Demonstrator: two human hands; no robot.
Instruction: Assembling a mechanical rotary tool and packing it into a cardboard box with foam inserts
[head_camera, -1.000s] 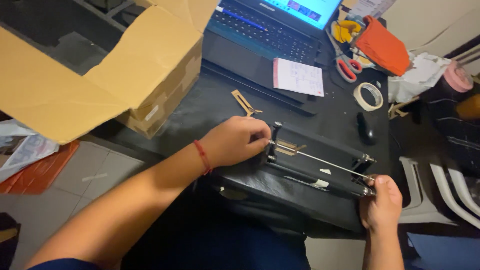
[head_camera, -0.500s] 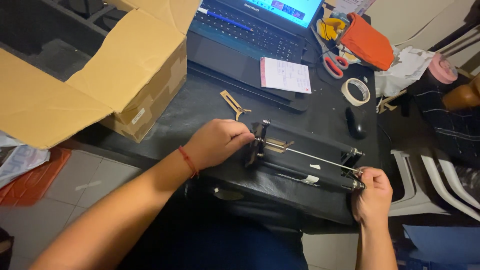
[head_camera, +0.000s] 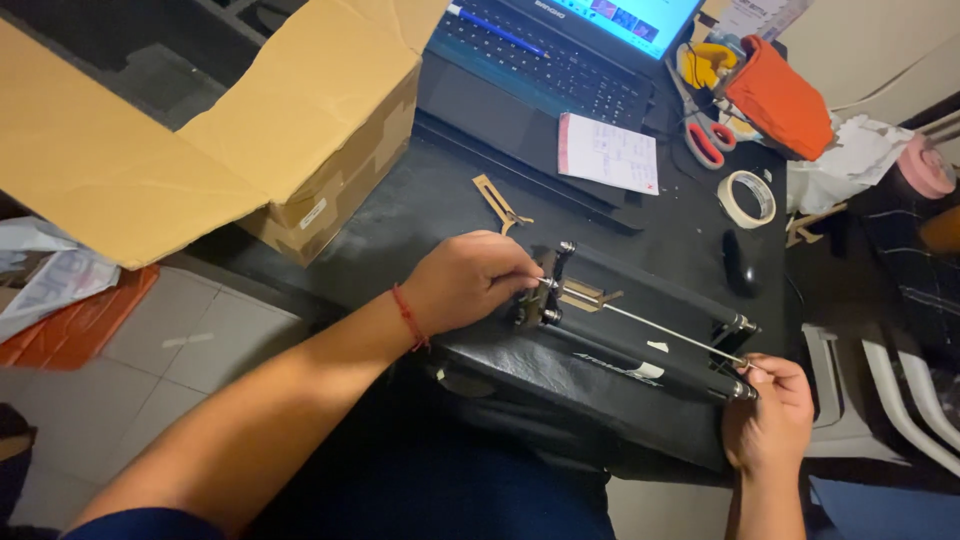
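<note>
My left hand (head_camera: 470, 280) and right hand (head_camera: 768, 418) pinch the rod frame (head_camera: 640, 330); uneven pull could bend its thin rod (head_camera: 660, 333).

Open cardboard box (head_camera: 200, 150) at desk's left edge. Laptop (head_camera: 560, 50) at back, notepad (head_camera: 607, 153) on its front. Scissors (head_camera: 700, 135), tape roll (head_camera: 747, 198), orange pouch (head_camera: 778, 98), mouse (head_camera: 739, 263) to the right, approx. grouped.
</note>
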